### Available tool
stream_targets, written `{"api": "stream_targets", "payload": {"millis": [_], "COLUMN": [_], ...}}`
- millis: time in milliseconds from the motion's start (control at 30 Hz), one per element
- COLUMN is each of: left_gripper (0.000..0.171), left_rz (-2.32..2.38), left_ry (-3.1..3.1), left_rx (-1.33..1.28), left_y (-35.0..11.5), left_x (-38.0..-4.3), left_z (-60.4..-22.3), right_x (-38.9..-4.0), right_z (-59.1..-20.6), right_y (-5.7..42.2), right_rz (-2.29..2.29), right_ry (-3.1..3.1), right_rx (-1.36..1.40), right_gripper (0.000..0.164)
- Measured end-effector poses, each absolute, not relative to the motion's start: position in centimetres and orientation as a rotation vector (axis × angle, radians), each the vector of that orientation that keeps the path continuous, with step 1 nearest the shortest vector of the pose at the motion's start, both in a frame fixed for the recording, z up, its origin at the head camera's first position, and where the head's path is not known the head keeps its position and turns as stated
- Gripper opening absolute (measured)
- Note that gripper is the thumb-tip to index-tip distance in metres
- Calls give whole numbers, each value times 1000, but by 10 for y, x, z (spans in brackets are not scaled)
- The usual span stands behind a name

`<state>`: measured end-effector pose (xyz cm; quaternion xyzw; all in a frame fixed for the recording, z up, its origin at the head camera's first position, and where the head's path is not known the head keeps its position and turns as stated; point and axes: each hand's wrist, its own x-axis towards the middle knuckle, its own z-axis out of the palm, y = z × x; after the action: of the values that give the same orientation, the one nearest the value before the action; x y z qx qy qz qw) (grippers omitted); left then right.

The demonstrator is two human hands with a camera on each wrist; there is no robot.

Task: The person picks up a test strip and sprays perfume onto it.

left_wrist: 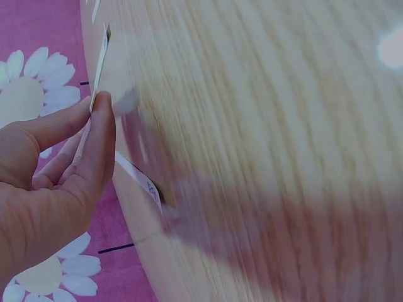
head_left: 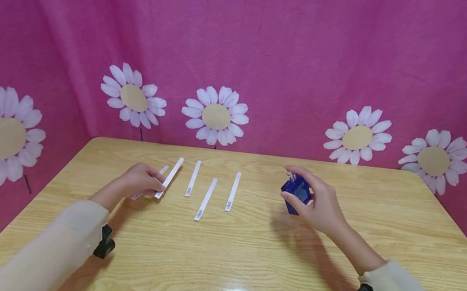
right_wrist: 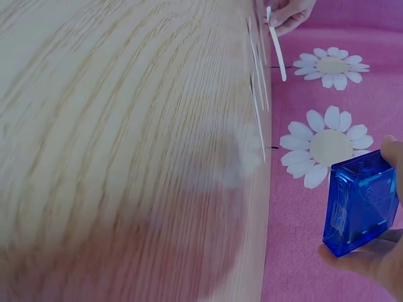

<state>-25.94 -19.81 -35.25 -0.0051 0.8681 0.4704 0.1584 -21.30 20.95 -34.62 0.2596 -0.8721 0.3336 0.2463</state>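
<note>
My left hand (head_left: 140, 179) pinches a white paper test strip (head_left: 171, 176) between thumb and fingers, tilted up over the table's left side. The left wrist view shows that held strip (left_wrist: 99, 69) edge-on. Partly hidden behind the hand lies another white strip (head_left: 137, 196), its printed end showing in the left wrist view. On the right, my right hand (head_left: 322, 204) grips a flat, see-through blue perfume bottle (head_left: 301, 192) by its edges, thumb on one side and fingers on the other. The bottle is held above the tabletop, tilted, with a small clear top at its upper left.
Between the hands, three more white strips (head_left: 206, 200) with small print at their near ends lie spread on the wooden table (head_left: 205, 259). A pink curtain (head_left: 284, 61) with daisies stands behind and beside the table. Light glares off the table's front.
</note>
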Motion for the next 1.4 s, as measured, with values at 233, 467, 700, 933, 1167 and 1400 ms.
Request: {"api": "stream_targets", "payload": {"millis": [233,467,700,933,1167,1400], "left_gripper": [34,34,33,33,31,30], "left_rz": [1333,1307,1283,1310,1252,1233], "left_ry": [2517,2578,2665,2663,2677,2645], "left_rx": [-71,-133,-113,-48,9,-4], "left_y": [-194,-188,-187,-176,-161,-151], "left_x": [-265,-270,-270,-265,-262,-266], "left_z": [-355,-355,-356,-358,-358,-363], "right_x": [-211,-211,-210,-211,-210,-208], "right_z": [-345,-345,-345,-348,-351,-351], "right_y": [211,210,211,211,212,212], "right_rz": [923,931,929,926,969,959], "right_ry": [-2386,-2374,-2370,-2373,-2372,-2379], "right_rx": [711,718,713,706,711,704], "right_gripper": [53,54,54,54,54,54]}}
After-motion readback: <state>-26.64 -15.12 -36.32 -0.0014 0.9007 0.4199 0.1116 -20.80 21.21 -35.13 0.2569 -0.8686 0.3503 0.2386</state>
